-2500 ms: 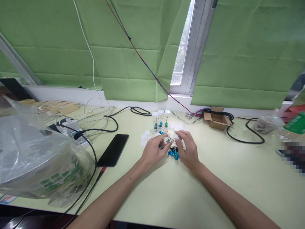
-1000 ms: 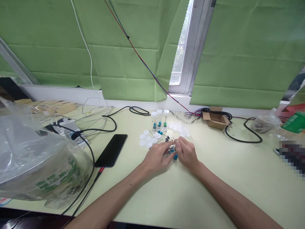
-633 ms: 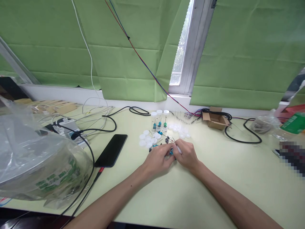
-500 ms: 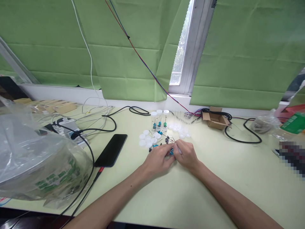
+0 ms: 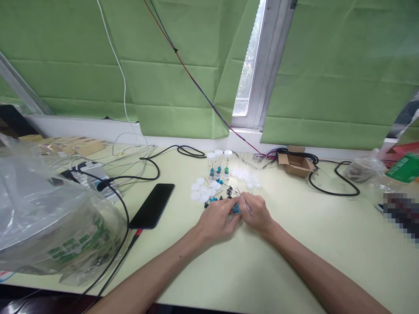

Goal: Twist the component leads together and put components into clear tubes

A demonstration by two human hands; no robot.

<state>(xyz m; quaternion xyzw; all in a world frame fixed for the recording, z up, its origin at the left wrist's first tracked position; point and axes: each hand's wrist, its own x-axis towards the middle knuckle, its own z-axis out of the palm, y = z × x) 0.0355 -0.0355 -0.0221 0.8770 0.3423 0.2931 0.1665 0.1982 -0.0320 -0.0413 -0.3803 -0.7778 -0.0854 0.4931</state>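
Observation:
My left hand [image 5: 218,220] rests low over the table, thumb and fingers closed around a small clear bottle with a blue piece [image 5: 236,208] inside. Against it, my right hand [image 5: 257,213] is curled shut; a whitish bit shows between its fingers, too covered to identify. Just beyond lie loose parts with thin metal stems, among them a blue part [image 5: 213,199] and a dark part [image 5: 229,190]. Several round white caps [image 5: 203,191] are spread to the left of these. Behind them, three clear bottles [image 5: 219,165] with white caps stand upright, holding blue or green pieces.
More translucent white caps [image 5: 248,179] lie behind my right hand. An open cardboard box [image 5: 297,165] sits near the window, beside black cables [image 5: 334,192]. To the left are a black phone [image 5: 152,206], plugged in, and a large plastic bag [image 5: 59,218].
Both hands stay in nearly the same place. My right hand's fingers have shifted very slightly against the bottle, and a little more of the blue piece shows.

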